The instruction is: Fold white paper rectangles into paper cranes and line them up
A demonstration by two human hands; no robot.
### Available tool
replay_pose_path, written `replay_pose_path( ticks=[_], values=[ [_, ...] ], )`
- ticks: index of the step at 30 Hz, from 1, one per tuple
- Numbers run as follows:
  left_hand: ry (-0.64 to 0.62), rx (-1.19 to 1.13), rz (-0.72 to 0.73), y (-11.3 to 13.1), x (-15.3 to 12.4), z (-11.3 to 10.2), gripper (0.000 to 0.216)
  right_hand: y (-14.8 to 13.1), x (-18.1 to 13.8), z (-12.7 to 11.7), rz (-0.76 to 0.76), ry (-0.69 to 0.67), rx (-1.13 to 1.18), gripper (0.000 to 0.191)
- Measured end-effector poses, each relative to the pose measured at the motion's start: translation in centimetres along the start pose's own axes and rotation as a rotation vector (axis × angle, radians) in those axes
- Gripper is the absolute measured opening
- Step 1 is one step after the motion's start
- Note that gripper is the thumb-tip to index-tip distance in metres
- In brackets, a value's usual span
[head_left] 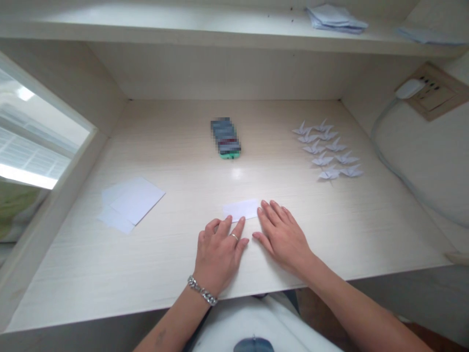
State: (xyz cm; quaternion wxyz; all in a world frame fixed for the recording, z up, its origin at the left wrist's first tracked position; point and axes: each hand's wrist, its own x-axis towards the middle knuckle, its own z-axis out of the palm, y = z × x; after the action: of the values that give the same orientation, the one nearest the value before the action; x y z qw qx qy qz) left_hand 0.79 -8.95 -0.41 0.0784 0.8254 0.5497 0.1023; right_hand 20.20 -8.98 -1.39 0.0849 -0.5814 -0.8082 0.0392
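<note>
A small white paper (242,209), folded into a narrow strip, lies flat on the pale wooden desk (183,274) near its front edge. My left hand (219,254), with a ring and a chain bracelet, rests flat just below the paper's left part, fingers stretched toward it. My right hand (282,237) lies flat beside the paper's right end, its fingertips touching that edge. Neither hand holds anything.
A stack of white paper sheets (130,203) lies at the left. Several folded paper cranes (328,149) sit in rows at the right. A phone (225,138) lies in the middle back. A shelf above holds folded papers (335,19). A cable (388,156) runs from a wall socket (430,90).
</note>
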Motion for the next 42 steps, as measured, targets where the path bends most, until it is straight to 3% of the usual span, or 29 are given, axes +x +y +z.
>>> replay_pose_path(
  ticks=[4, 6, 11, 18, 22, 26, 32, 37, 42],
  values=[
    [0.006, 0.018, 0.006, 0.1, 0.1, 0.0, 0.041, -2.2, -0.2, 0.5, -0.029, 0.088, 0.048, 0.051],
    [0.007, 0.035, 0.021, 0.1, 0.0, 0.1, 0.041, -3.1, -0.4, 0.7, -0.089, 0.059, 0.096, 0.050],
    [0.028, 0.107, 0.030, -0.8, -0.9, -0.2, 0.041, -3.5, -0.7, 0.9, -0.063, -0.022, 0.130, 0.055],
    [0.011, 0.158, -0.060, -2.5, -2.2, -2.1, 0.039, -4.6, -0.5, 0.9, -0.008, 0.000, 0.096, 0.059],
    [0.033, 0.068, 0.040, -1.4, -1.6, -1.1, 0.038, -5.1, -0.3, 1.0, 0.003, 0.005, 0.096, 0.056],
    [0.064, 0.054, 0.074, -0.7, -1.1, -0.2, 0.038, -4.4, -0.6, 1.0, -0.004, 0.006, 0.099, 0.054],
    [0.052, 0.081, 0.113, -0.8, -0.2, -1.3, 0.031, -0.7, -1.9, 0.6, 0.079, 0.060, 0.023, 0.047],
    [-0.051, 0.160, 0.280, -0.9, 3.3, -2.6, 0.028, 0.2, -1.5, 0.2, 0.053, 0.130, 0.010, 0.038],
    [-0.259, 0.221, 0.479, 0.0, 6.3, -3.8, 0.023, 0.1, -0.6, -0.2, -0.004, 0.219, 0.021, 0.028]
  ],
)
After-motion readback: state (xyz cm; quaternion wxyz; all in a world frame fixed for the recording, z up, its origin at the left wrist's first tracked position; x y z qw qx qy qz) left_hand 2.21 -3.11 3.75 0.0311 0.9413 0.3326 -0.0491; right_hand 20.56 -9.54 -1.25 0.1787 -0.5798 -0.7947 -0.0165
